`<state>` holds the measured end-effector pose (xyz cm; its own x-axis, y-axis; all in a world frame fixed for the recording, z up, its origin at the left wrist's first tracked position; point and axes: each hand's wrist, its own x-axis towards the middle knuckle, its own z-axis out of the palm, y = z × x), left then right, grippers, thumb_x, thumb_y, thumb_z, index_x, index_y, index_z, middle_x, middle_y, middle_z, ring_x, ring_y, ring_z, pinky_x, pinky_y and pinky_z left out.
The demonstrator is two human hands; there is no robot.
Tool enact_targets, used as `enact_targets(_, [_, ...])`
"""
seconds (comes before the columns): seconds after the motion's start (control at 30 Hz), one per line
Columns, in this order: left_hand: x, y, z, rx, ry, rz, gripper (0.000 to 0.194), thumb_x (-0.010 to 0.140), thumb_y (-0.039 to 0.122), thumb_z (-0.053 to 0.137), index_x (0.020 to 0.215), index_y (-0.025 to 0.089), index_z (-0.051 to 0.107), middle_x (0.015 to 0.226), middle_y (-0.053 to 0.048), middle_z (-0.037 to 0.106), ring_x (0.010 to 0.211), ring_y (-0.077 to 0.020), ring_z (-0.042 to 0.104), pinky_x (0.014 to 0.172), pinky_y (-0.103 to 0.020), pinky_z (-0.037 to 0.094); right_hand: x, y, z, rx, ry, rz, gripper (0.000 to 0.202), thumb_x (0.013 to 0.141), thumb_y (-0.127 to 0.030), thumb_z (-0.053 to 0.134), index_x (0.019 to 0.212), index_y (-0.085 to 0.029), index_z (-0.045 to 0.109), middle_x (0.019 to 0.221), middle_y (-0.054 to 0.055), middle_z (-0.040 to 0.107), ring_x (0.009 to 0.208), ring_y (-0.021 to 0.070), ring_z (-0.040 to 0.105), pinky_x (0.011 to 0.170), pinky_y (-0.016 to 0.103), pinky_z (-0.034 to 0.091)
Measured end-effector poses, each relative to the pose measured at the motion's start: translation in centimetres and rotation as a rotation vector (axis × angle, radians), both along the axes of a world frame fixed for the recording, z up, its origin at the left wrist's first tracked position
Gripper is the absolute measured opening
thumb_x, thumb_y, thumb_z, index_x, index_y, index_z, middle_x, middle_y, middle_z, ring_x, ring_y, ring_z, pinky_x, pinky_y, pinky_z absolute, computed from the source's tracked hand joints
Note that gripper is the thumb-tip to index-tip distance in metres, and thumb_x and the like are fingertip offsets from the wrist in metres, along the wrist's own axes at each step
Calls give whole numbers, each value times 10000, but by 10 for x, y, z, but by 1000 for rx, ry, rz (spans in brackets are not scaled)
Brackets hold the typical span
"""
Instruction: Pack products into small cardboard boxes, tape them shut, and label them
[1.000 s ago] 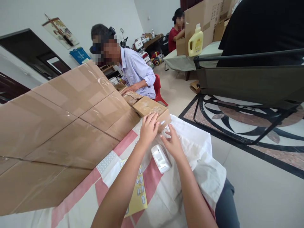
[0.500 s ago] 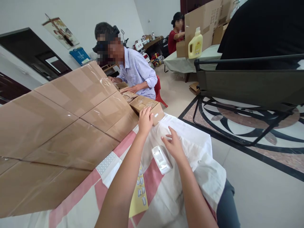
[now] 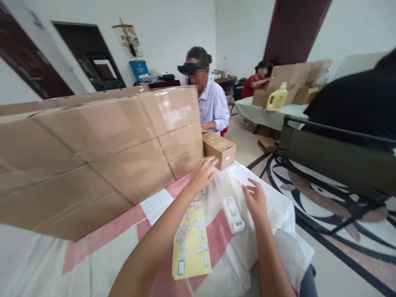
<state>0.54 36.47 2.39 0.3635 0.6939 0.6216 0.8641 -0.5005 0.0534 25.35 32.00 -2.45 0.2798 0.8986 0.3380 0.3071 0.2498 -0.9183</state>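
Observation:
My left hand (image 3: pixel 203 175), fingers apart, hovers over the cloth just in front of a small cardboard box (image 3: pixel 220 149); nothing shows in its grasp. My right hand (image 3: pixel 255 198) is held over the white cloth with its fingers spread and holds nothing. Between my forearms lies a yellow sheet (image 3: pixel 192 258) bearing several small outlined shapes. A white tape dispenser (image 3: pixel 233 215) rests on the cloth to the left of my right hand. A small object (image 3: pixel 204 191), too small to make out, lies beneath my left hand.
A large wall of taped cardboard (image 3: pixel 123 152) stands along the left. Across the table sits a person in a light shirt (image 3: pixel 213 103). Another person in red (image 3: pixel 252 84) is at a far table with a yellow jug (image 3: pixel 276 98). At right is a dark-framed chair (image 3: pixel 334 152).
The view has turned left and levelled. My left hand has come away from the small box's top toward the cloth in front. More of the yellow sheet shows.

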Motion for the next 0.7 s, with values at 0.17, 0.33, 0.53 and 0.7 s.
enact_targets(0.17, [-158,-181,-32,164,105,52,255,975,162,455,953,236,698,878,-34,730,794,-170,657,738,-319,536,-25,-36,49,365,-296,25,271,931,-430,630,1084,-210,672,1100,115,688,852,228,682,712,382,581])
enact_targets(0.33, [-308,-337,-48,262,156,324,187,928,152,517,802,232,630,739,-3,670,715,-160,596,675,-301,445,-138,-82,91,619,-587,528,87,984,-268,602,1014,-241,679,1044,79,708,938,230,709,802,365,568])
enact_targets(0.53, [-428,-336,-31,310,-72,882,228,941,182,462,966,171,688,992,-156,722,843,-263,637,715,-390,435,-341,-152,140,857,-747,1186,142,977,-158,560,1059,-234,648,1134,96,709,1017,218,688,852,353,568])
enact_targets(0.7, [-464,-280,-7,172,-190,1024,513,920,176,463,1421,160,570,1463,-202,584,1355,-359,515,1155,-545,322,-478,-232,141,873,-1290,1223,168,966,-283,550,948,-176,678,929,100,710,885,270,654,746,406,530])
